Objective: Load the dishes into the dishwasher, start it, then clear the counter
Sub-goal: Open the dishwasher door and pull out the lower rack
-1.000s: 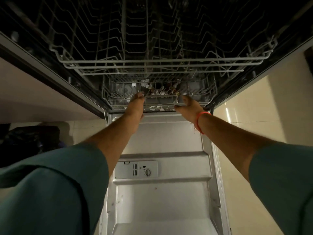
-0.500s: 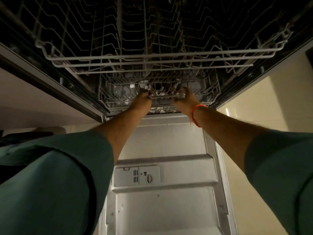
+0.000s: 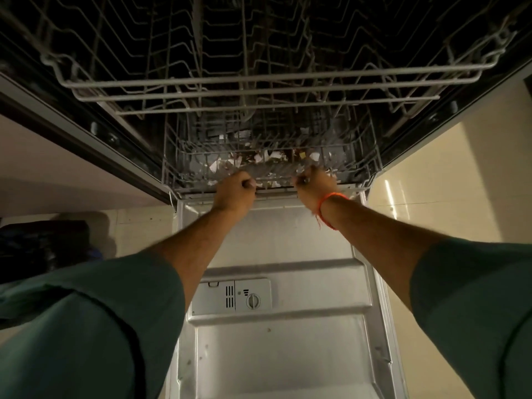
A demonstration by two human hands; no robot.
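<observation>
Cream floor tiles (image 3: pixel 449 180) flank the open steel dishwasher door (image 3: pixel 282 243); at twelve o'clock, left hand (image 3: pixel 234 194) and right hand (image 3: pixel 315 187) fingers clamp the grey wire lower rack (image 3: pixel 184 168) front rail.

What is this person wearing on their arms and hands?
Both hands, left hand and right hand, are bare, without gloves. Dark green sleeves end near the elbows. A thin orange thread band circles the right wrist, a loose end dangling.

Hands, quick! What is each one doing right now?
Left hand: closed, gripping the front rail of the lower rack.
Right hand: closed, gripping the same rail further right.
</observation>
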